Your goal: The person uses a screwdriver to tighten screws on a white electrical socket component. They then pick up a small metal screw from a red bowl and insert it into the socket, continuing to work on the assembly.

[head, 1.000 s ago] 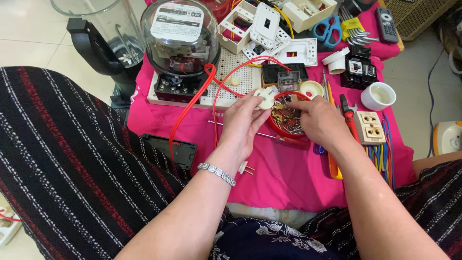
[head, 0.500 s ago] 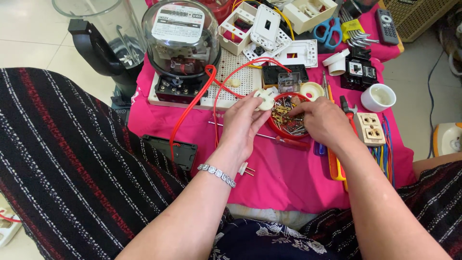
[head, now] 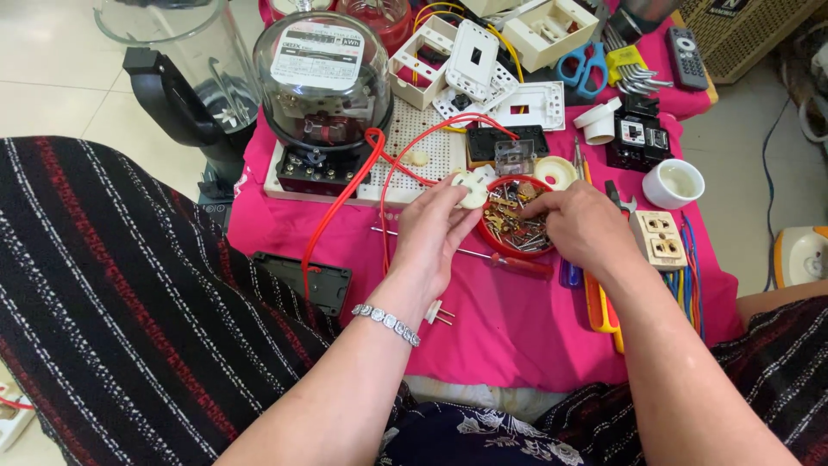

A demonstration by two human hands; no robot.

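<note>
Left hand (head: 434,235) pinches a small white round plastic part (head: 472,187) at the rim of the red dish of screws (head: 515,218), right hand (head: 585,227) has fingertips in that dish, both over the pink cloth (head: 509,328), red-handled screwdriver (head: 516,263) just below the dish, glass-domed electric meter (head: 322,82) behind.
</note>
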